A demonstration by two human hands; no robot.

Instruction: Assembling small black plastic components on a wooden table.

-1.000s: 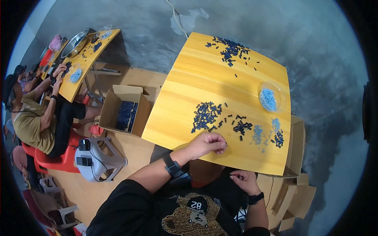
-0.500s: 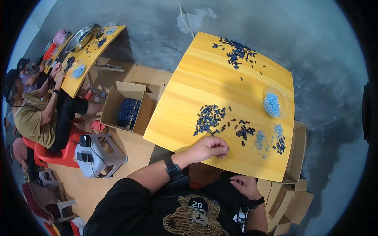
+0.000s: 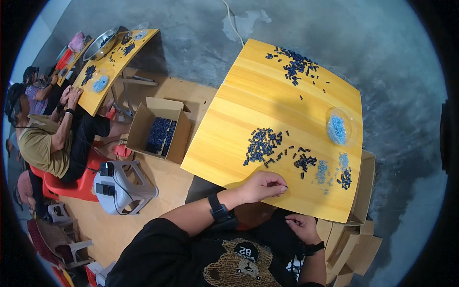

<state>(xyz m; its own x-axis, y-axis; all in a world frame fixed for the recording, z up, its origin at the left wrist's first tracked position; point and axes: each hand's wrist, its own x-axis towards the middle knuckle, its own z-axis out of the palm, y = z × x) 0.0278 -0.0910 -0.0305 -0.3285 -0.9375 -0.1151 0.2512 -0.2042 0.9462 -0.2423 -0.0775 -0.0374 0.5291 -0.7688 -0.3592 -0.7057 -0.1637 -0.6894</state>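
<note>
My left hand point(image 3: 263, 187) hovers over the near edge of a yellow wooden table point(image 3: 224, 158), thumb and fingers pinched. Anything between the fingertips is too small to make out. Below that edge, above my lap, my right hand point(image 3: 304, 228) has its fingers curled in, and what they hold, if anything, is hidden. Just beyond my left hand lies a pile of small dark cylindrical pieces point(image 3: 261, 145). A smaller dark cluster point(image 3: 304, 163) sits to its right, beside small light-blue pieces point(image 3: 322, 172). Farther right, more light-blue bits and a dark heap point(image 3: 345, 179) lie together.
A clear bowl of light-blue pieces point(image 3: 337, 130) stands on the table's right side; more dark pieces point(image 3: 296, 64) lie at its far end. Left are a carton of dark pieces point(image 3: 160, 135), a grey stool point(image 3: 122, 189) and a seated person point(image 3: 45, 138) at another table. Cartons point(image 3: 354, 244) stand right.
The whole view has shifted slightly, with the table now a little farther right. My left hand stays pinched near the table edge, and my right hand stays low with curled fingers.
</note>
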